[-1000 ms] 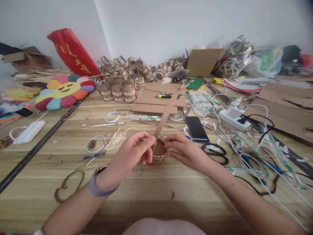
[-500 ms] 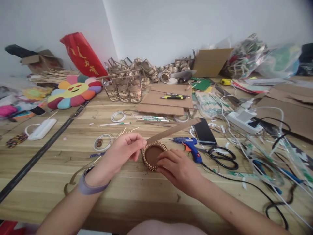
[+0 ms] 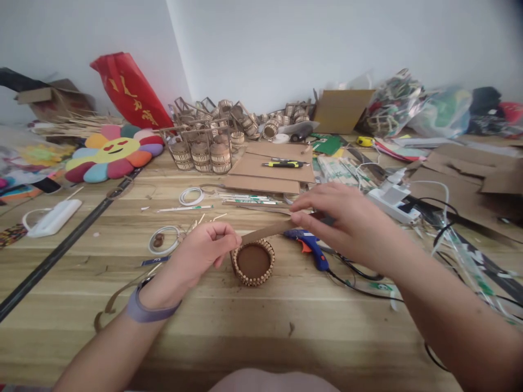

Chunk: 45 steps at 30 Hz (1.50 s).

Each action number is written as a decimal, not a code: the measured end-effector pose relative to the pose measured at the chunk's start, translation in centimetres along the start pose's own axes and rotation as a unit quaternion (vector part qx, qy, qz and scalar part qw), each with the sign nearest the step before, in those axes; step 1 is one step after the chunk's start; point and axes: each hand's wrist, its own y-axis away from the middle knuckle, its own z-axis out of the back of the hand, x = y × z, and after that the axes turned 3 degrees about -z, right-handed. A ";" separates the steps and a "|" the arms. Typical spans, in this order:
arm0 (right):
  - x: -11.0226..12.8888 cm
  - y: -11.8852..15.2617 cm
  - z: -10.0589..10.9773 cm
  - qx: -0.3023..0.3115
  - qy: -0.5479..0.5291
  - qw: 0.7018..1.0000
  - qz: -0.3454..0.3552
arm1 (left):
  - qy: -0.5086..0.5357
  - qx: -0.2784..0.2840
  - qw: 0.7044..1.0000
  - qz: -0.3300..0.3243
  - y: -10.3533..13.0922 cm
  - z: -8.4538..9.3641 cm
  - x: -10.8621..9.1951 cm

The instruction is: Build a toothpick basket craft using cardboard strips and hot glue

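Observation:
A small round basket (image 3: 273, 264) with a beaded-looking rim of stick ends and a brown base stands on the table between my arms. Just above its left side, my left hand (image 3: 210, 245) pinches a brown cardboard strip (image 3: 263, 231). That strip slants up to the right behind the basket, and part of it appears wrapped against the basket's left wall. My right hand (image 3: 339, 223) has its thumb and fingers closed around the strip's right part, whose end is hidden. Below that hand lies a blue glue gun (image 3: 312, 250) with an orange trigger.
Cardboard sheets (image 3: 265, 177) with a yellow-black utility knife (image 3: 284, 163) lie ahead. Finished little baskets in a frame (image 3: 200, 155) stand behind, left of them. A white power strip (image 3: 392, 204) and tangled cables occupy the right. A long black bar (image 3: 65, 245) crosses the left side.
My right hand has left the basket's right rim and moved up and right onto the strip. The strip's right end has come lower. My left hand keeps its pinch. The view has shifted slightly right.

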 end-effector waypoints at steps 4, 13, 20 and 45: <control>-1.3 -1.6 -0.5 0.223 -0.089 0.966 -0.099 | -0.006 -0.004 1.000 0.017 0.3 0.0 -0.5; -2.9 -1.0 -2.0 0.299 -0.232 0.914 -0.148 | 0.014 0.035 0.999 0.029 0.1 0.4 -0.1; -2.5 -0.9 -2.3 0.312 -0.300 0.880 -0.194 | -0.002 0.066 0.998 -0.003 0.6 0.9 0.5; -1.9 -0.9 -2.4 0.302 -0.294 0.884 -0.203 | -0.298 0.229 0.926 -0.035 -5.0 -2.5 -6.4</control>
